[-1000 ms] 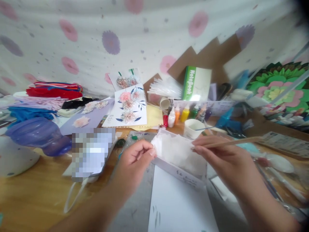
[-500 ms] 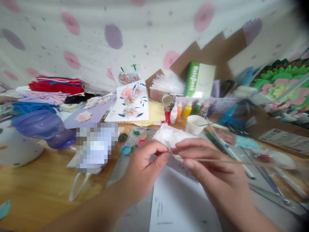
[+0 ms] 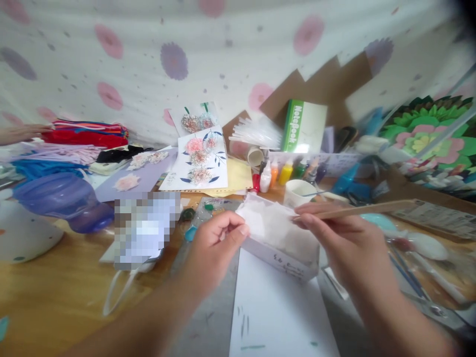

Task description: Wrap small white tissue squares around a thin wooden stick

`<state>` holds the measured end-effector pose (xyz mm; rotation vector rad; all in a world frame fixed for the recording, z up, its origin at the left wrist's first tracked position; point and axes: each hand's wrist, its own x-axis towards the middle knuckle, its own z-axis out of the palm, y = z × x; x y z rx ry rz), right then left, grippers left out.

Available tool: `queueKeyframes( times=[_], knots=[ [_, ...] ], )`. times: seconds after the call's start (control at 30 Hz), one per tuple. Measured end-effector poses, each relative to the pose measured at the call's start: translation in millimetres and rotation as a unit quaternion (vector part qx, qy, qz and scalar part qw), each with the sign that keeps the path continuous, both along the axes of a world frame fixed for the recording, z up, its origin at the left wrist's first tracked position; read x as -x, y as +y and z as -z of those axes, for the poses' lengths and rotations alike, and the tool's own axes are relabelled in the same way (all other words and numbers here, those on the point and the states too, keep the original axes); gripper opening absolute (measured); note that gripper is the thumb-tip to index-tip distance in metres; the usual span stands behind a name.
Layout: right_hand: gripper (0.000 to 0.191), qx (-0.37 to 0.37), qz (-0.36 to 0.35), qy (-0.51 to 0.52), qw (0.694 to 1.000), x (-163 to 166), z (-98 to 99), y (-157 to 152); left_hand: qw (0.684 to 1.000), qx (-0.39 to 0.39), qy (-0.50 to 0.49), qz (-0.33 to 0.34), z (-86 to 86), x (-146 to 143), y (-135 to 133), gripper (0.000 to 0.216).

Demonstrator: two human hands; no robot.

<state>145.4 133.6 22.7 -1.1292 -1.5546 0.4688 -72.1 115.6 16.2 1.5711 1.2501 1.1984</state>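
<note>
Backdrop: white cloth (image 3: 141, 29) printed with pink and purple flowers, hung behind a wooden tabletop (image 3: 55, 297). On the tabletop: one grey mat (image 3: 204, 312), bearing one white paper sheet (image 3: 278, 322); above the sheet's far end, one open box (image 3: 267, 254), pale, shallow, handwriting along its near wall, laid with thin white lining (image 3: 288, 225). Near the box's far edge: one white cup (image 3: 292, 194) and a row of paint bottles (image 3: 286, 172). By the tabletop's far left corner: a bundle of red sticks (image 3: 84, 136), another person's hand (image 3: 26, 133) beside it. Item in hand: one white piece (image 3: 253, 218), at the left end of the box, over the lining; its exact outline blurs into the white behind. Left hand (image 3: 217, 243): thumb and forefinger pressed together, pinching the piece by its left margin. Right hand (image 3: 345, 240): thumb and fingertips closed on a slender tool (image 3: 375, 208), its tip above the box's right half, apart from the piece; type of tool not legible from here. Handling, as I judge it: the piece looks very light, soft and limp, easily creased or torn; best taken at the outer margin, with slight pressure. The box looks like thin board, light and likely to bend; best held low by opposite walls.
</note>
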Motion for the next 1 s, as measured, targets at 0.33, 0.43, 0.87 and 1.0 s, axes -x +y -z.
queueKeyframes(
  times=[0.33, 0.43, 0.87, 1.0],
  knots=[
    [0.011, -0.041, 0.036, -0.09, 0.994, -26, -5.1, 14, 0.898, -0.33, 0.285, -0.067, 0.9, -4, 16, 0.014],
    [0.007, -0.027, 0.033, -0.034, 0.999, -40, -7.3, 9, 0.888, -0.293, 0.355, -0.015, 6.1, -10, 18, 0.01],
    [0.014, 0.082, 0.003, -0.112, 0.99, -87, 51.2, -74, 0.891, -0.351, 0.288, -0.024, 0.9, 6, 14, 0.009],
    [0.014, 0.108, 0.022, -0.107, 0.988, -81, 53.1, -72, 0.899, -0.355, 0.257, -0.013, 1.9, 5, 11, 0.009]
  ],
)
